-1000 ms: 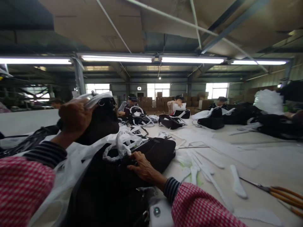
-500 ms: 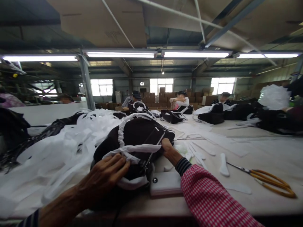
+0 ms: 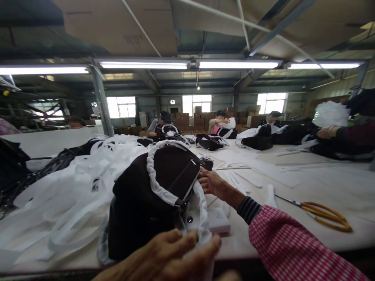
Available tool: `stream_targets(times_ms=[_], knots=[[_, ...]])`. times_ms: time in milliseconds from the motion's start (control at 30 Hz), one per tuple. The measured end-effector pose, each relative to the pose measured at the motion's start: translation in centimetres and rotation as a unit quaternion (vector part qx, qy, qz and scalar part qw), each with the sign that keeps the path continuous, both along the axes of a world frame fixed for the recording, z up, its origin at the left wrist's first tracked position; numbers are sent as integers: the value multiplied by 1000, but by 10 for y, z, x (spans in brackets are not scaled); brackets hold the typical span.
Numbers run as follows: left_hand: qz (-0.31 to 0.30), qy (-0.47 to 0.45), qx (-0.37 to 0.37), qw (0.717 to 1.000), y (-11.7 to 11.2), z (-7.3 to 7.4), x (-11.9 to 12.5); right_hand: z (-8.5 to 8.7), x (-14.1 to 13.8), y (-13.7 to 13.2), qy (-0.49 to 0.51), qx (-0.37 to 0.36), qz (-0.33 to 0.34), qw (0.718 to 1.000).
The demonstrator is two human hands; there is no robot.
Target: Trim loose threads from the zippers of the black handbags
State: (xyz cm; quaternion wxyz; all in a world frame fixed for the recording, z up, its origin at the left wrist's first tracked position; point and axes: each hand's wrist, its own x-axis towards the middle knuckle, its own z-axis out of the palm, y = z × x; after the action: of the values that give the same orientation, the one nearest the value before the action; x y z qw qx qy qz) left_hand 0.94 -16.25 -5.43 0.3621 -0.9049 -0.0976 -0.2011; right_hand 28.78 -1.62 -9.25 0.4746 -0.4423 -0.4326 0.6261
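A black bag stands at the table's front, its zipped side facing right. One strap wrapped in white material arches over it. My left hand, low in front and partly blurred, has its fingers closed around the lower end of a second white-wrapped strap, which hangs down the bag's right side. My right hand grips the bag's right edge by the zipper with bent fingers; some fingertips are hidden. Behind the hanging strap lies a pale flat box-like item with a dark round spot near its left end.
Loose white strips are heaped on the left. Scissors with orange handles lie on the right beside a white strip. Across the table, co-workers sit behind more black bags; another person's hand is at far right.
My left hand has moved from the bag's front down and right, drawing the white-wrapped strap off the bag's face. My right hand stays by the zipper, its fingers now more visible.
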Motion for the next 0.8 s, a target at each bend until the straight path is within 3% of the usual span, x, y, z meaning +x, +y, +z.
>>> stream_targets(times_ms=[100, 200, 267, 400, 500, 667, 800], knots=[[-17, 90, 0, 996, 17, -4, 5, -4, 1, -2, 8, -3, -7, 1000], [58, 66, -98, 991, 63, 7, -3, -10, -2, -9, -7, 25, -18, 1000], [125, 41, -184, 974, 89, 18, -8, -15, -6, -15, -18, 42, -9, 999], [170, 64, -268, 946, 100, 31, -15, -18, -10, -26, -18, 77, 7, 997], [160, 76, -222, 959, 90, 26, -26, -19, -4, -30, -43, 87, -8, 995], [165, 52, -43, 984, 94, 8, -55, -26, 8, -24, -126, 113, -74, 983], [105, 10, -17, 994, 107, 23, -65, -19, 2, -14, -178, 135, -70, 972]])
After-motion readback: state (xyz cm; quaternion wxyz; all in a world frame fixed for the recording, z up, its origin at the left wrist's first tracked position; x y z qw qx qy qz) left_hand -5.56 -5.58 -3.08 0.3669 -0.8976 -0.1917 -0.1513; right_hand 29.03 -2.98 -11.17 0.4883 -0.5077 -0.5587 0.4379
